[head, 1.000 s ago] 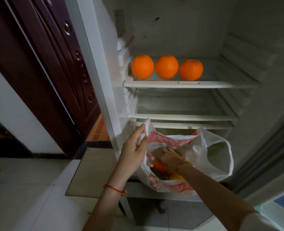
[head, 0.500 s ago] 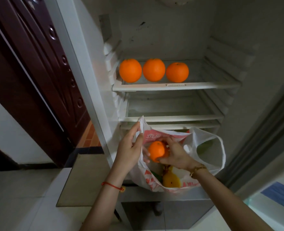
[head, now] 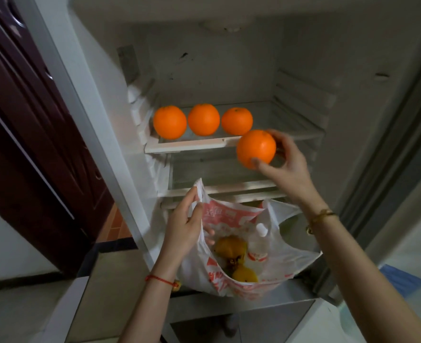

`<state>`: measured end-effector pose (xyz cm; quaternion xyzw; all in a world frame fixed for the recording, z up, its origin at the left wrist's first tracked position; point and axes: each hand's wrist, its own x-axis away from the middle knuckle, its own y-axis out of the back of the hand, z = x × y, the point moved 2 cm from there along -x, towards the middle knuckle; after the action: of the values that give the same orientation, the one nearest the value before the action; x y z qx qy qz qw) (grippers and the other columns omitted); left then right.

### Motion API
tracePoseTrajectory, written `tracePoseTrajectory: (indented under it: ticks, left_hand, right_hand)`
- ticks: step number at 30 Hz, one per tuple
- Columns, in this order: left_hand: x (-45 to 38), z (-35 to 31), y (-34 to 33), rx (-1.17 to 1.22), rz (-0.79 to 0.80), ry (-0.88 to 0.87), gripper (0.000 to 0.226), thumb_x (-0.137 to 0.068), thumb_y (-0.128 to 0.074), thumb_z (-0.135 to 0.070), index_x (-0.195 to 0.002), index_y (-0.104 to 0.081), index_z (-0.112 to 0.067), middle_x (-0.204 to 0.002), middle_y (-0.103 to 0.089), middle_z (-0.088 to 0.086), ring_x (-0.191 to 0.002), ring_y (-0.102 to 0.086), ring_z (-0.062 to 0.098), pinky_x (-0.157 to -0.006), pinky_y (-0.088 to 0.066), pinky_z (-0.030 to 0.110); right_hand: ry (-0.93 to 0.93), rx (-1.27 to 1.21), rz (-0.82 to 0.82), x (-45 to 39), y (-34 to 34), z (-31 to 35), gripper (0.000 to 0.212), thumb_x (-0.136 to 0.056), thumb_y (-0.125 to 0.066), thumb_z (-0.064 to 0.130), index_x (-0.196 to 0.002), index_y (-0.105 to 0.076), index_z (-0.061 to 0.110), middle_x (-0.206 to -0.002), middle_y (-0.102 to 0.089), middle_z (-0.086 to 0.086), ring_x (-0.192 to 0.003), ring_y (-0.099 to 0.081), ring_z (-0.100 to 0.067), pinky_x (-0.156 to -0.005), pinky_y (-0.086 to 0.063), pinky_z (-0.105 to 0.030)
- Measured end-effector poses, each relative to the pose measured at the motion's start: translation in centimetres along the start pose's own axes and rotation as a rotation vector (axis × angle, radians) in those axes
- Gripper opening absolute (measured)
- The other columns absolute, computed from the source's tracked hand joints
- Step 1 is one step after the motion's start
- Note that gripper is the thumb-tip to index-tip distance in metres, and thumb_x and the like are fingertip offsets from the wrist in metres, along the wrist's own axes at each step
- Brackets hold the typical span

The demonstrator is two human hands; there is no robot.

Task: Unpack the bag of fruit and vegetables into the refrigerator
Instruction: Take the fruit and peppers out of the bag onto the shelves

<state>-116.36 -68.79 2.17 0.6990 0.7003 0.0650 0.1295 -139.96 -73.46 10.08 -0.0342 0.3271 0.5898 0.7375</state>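
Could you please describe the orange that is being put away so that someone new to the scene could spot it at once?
Look into the open refrigerator at its top shelf, where three oranges sit in a row. Just in front of the shelf's right end, the right hand grips a fourth orange. Unlike the others, it is in the air, resting on nothing.

Bag (head: 231, 219) contents — partly hidden

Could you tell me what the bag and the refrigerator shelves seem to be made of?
The bag looks like thin white plastic film with red print: it crinkles, sags and lets light through. The top shelf seems a clear pane, glass or plastic, in a white plastic frame; the shelf below looks alike.
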Motion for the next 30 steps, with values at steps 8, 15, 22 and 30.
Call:
tracePoseTrajectory:
  ticks: [8, 15, 22, 30]
  left_hand:
    - [-0.4, -0.4, -0.1, -0.012, 0.001, -0.018, 0.048, -0.103, -0.044, -0.027, -0.15, -0.036, -0.035, -0.152, -0.045, -0.001, -0.139, -0.044, 0.019, -0.109, -0.045, 0.048]
    - [-0.1, -0.3, 0.2, 0.018, -0.005, -0.012, 0.048, -0.103, -0.044, -0.028, -0.15, -0.036, -0.036, -0.148, -0.046, -0.002, -0.124, -0.058, 0.012, -0.1, -0.052, 0.048]
    - [0.9, -0.2, 0.5, 0.026, -0.025, 0.007, 0.046, -0.102, -0.046, -0.03, -0.145, -0.038, -0.042, -0.147, -0.048, -0.001, -0.128, -0.055, 0.03, -0.097, -0.052, 0.057]
    - [2.6, 0.3, 1.0, -0.003, -0.045, -0.024, 0.048, -0.103, -0.045, -0.016, -0.148, -0.04, -0.028, -0.133, -0.057, -0.006, -0.075, -0.069, -0.004, -0.066, -0.061, 0.024]
  right_hand:
    - [-0.026, 0.204, -0.246, -7.5, 2.1, 0.3, 0.076, -0.071, -0.072, 0.036, -0.138, -0.045, 0.011, -0.132, -0.056, -0.01, -0.119, -0.054, -0.024, -0.1, -0.045, -0.037]
    - [-0.124, 0.25, -0.169, -9.3, 1.2, -1.0, 0.077, -0.077, -0.077, 0.025, -0.142, -0.039, 0.008, -0.137, -0.052, -0.011, -0.125, -0.05, -0.024, -0.098, -0.04, -0.028]
    - [-0.084, 0.164, -0.239, -7.7, 1.5, -0.6, 0.082, -0.074, -0.081, 0.03, -0.139, -0.037, 0.007, -0.139, -0.049, -0.007, -0.123, -0.047, -0.013, -0.105, -0.039, -0.026]
    - [0.345, 0.259, -0.058, 3.3, -1.6, 0.4, 0.014, -0.092, -0.064, 0.018, -0.083, -0.057, 0.01, -0.076, -0.057, 0.0, -0.066, -0.054, -0.01, -0.062, -0.046, -0.018]
